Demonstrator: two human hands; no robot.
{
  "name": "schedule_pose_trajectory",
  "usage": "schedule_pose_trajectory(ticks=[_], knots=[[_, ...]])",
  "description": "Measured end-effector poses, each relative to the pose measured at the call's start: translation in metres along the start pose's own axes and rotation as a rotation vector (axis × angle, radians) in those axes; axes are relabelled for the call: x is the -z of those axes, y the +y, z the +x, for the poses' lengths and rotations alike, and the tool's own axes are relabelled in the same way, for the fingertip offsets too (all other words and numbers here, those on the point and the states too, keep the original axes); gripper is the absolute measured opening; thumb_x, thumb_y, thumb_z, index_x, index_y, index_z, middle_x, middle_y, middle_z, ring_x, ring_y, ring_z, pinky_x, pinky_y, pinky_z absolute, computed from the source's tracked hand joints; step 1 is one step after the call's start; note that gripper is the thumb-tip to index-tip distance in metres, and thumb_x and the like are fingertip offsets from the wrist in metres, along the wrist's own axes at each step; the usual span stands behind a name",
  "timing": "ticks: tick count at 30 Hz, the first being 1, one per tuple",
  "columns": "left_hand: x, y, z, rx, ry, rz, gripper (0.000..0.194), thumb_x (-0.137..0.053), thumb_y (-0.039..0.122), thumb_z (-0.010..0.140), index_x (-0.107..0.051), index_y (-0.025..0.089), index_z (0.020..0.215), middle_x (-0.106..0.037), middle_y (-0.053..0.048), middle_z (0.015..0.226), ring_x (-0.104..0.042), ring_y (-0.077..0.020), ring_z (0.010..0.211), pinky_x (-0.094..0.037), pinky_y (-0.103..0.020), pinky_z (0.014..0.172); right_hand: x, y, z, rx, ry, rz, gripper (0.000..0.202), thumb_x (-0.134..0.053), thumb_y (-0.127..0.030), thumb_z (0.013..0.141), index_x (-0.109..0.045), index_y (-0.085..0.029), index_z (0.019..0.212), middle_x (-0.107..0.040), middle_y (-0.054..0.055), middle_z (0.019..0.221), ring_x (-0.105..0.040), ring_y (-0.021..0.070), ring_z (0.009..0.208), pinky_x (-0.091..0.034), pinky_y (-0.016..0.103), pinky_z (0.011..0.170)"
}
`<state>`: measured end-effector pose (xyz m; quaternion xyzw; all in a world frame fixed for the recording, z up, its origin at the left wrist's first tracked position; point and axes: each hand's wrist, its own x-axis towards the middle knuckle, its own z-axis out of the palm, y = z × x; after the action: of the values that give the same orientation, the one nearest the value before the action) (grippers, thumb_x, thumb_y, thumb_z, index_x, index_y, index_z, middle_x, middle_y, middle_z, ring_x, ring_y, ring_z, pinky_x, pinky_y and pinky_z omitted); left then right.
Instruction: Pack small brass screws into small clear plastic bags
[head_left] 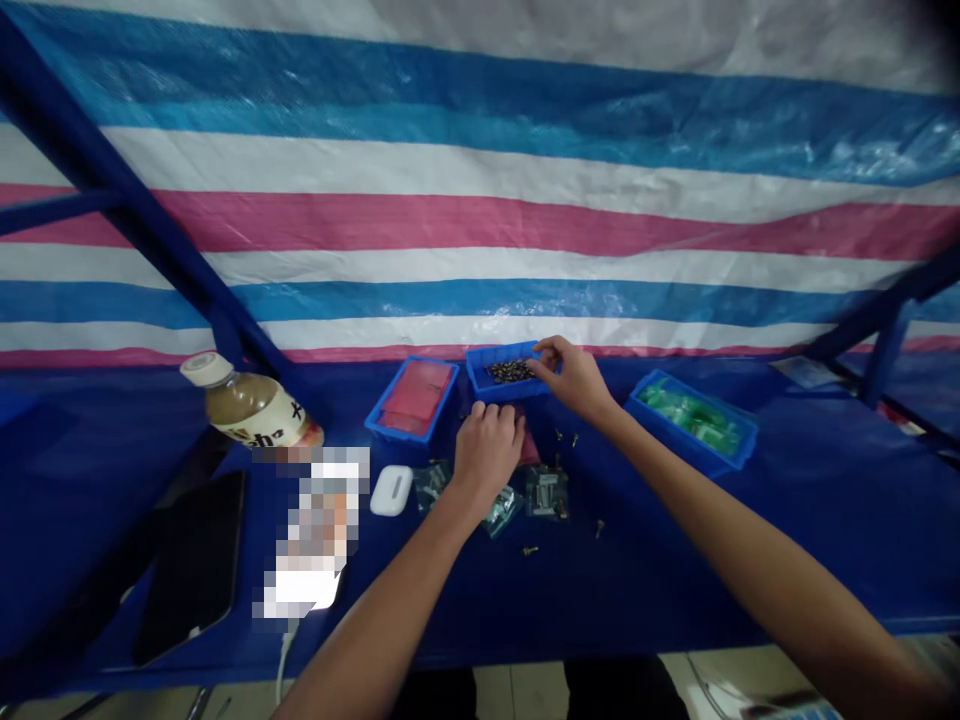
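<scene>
My right hand (pixel 574 378) is at the right end of a blue bin (pixel 480 384) of small dark metal parts (pixel 511 371), its fingers bent together over the rim; what they hold is too small to make out. Lower and to the left, my left hand (pixel 489 445) rests with curled fingertips beside a pinkish-red packet (pixel 529 449), partly covering it. Clear bags of small metal parts (pixel 547 493) lie just below, one of them greenish (pixel 501 511). Several loose brass-coloured screws (pixel 530 550) are scattered on the blue table.
A blue bin with red bags (pixel 417 394) stands left, another with green bags (pixel 694 418) right. Further left are a white case (pixel 391 491), a blurred-out phone (pixel 319 540) on a cable, a black tablet (pixel 191 560) and a bottle (pixel 251 405). Blue frame bars flank the table (pixel 637 590).
</scene>
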<state>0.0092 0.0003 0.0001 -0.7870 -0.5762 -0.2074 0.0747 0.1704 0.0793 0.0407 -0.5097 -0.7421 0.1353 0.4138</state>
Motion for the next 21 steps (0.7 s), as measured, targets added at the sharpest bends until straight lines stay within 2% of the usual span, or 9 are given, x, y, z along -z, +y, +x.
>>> schedule_pose_trajectory(ticks=[3, 6, 8, 11, 14, 16, 18, 20, 21], knots=[[0.002, -0.001, 0.000, 0.018, -0.007, 0.016, 0.031, -0.035, 0.034, 0.097, -0.061, 0.017, 0.090, -0.063, -0.008, 0.084, -0.052, -0.0238, 0.093, -0.043, -0.034, 0.074, 0.008, 0.014, -0.021, -0.008, -0.038, -0.002, 0.024, -0.057, -0.036, 0.085, -0.060, -0.018, 0.102, -0.063, 0.001, 0.071, -0.056, 0.0144, 0.062, -0.043, 0.027, 0.062], [0.001, -0.001, -0.001, 0.022, -0.013, 0.023, 0.031, -0.036, 0.035, 0.096, -0.061, 0.018, 0.090, -0.062, -0.008, 0.083, -0.052, -0.0238, 0.093, -0.043, -0.034, 0.075, 0.020, 0.029, -0.053, -0.001, -0.197, -0.032, 0.023, -0.052, -0.039, 0.089, -0.064, -0.020, 0.091, -0.065, 0.002, 0.074, -0.056, 0.0147, 0.062, -0.042, 0.027, 0.061], [0.001, 0.000, 0.001, 0.017, 0.005, 0.024, 0.030, -0.038, 0.035, 0.096, -0.062, 0.018, 0.091, -0.062, -0.008, 0.084, -0.051, -0.0239, 0.094, -0.043, -0.034, 0.076, 0.024, 0.037, -0.068, 0.002, -0.251, -0.057, 0.027, -0.050, -0.041, 0.090, -0.065, -0.020, 0.083, -0.066, 0.003, 0.074, -0.057, 0.0163, 0.064, -0.041, 0.029, 0.060], [0.007, 0.003, 0.003, 0.010, 0.069, 0.012, 0.028, -0.040, 0.033, 0.095, -0.063, 0.017, 0.097, -0.061, -0.008, 0.085, -0.051, -0.0233, 0.093, -0.045, -0.035, 0.080, 0.023, 0.043, -0.078, 0.010, -0.262, -0.065, 0.031, -0.045, -0.042, 0.092, -0.064, -0.020, 0.080, -0.067, 0.005, 0.075, -0.059, 0.0194, 0.070, -0.042, 0.031, 0.064], [0.027, 0.007, -0.002, 0.008, 0.135, -0.047, 0.026, -0.042, 0.029, 0.094, -0.062, 0.017, 0.106, -0.062, -0.007, 0.089, -0.053, -0.0216, 0.092, -0.046, -0.036, 0.085, 0.019, 0.046, -0.075, 0.001, -0.276, -0.073, 0.034, -0.040, -0.043, 0.095, -0.063, -0.022, 0.080, -0.067, 0.006, 0.078, -0.061, 0.0221, 0.073, -0.044, 0.033, 0.066], [0.047, 0.007, -0.018, 0.037, 0.171, -0.085, 0.026, -0.045, 0.029, 0.093, -0.060, 0.019, 0.112, -0.062, -0.007, 0.100, -0.053, -0.0220, 0.099, -0.046, -0.038, 0.090, 0.018, 0.048, -0.072, 0.022, -0.275, -0.072, 0.036, -0.037, -0.044, 0.095, -0.062, -0.023, 0.080, -0.067, 0.006, 0.077, -0.062, 0.0233, 0.074, -0.044, 0.034, 0.066], [0.069, 0.002, -0.047, 0.105, 0.172, -0.067, 0.026, -0.046, 0.031, 0.092, -0.060, 0.023, 0.114, -0.059, -0.008, 0.112, -0.052, -0.0241, 0.109, -0.044, -0.042, 0.094, 0.018, 0.049, -0.071, 0.048, -0.277, -0.071, 0.036, -0.037, -0.044, 0.095, -0.062, -0.023, 0.081, -0.067, 0.006, 0.077, -0.062, 0.0239, 0.075, -0.044, 0.035, 0.067], [0.089, -0.011, -0.081, 0.225, 0.130, 0.012, 0.028, -0.046, 0.033, 0.092, -0.060, 0.026, 0.116, -0.054, -0.009, 0.124, -0.050, -0.0255, 0.114, -0.043, -0.043, 0.096, 0.019, 0.049, -0.070, 0.055, -0.287, -0.075, 0.035, -0.037, -0.044, 0.095, -0.063, -0.023, 0.084, -0.068, 0.006, 0.080, -0.063, 0.0242, 0.077, -0.045, 0.035, 0.069], [0.097, -0.020, -0.097, 0.328, 0.130, 0.072, 0.030, -0.045, 0.035, 0.092, -0.060, 0.026, 0.117, -0.051, -0.009, 0.129, -0.049, -0.0267, 0.117, -0.041, -0.044, 0.098, 0.019, 0.050, -0.071, 0.051, -0.293, -0.078, 0.035, -0.038, -0.044, 0.095, -0.064, -0.023, 0.085, -0.069, 0.006, 0.081, -0.063, 0.0241, 0.078, -0.045, 0.035, 0.070]])
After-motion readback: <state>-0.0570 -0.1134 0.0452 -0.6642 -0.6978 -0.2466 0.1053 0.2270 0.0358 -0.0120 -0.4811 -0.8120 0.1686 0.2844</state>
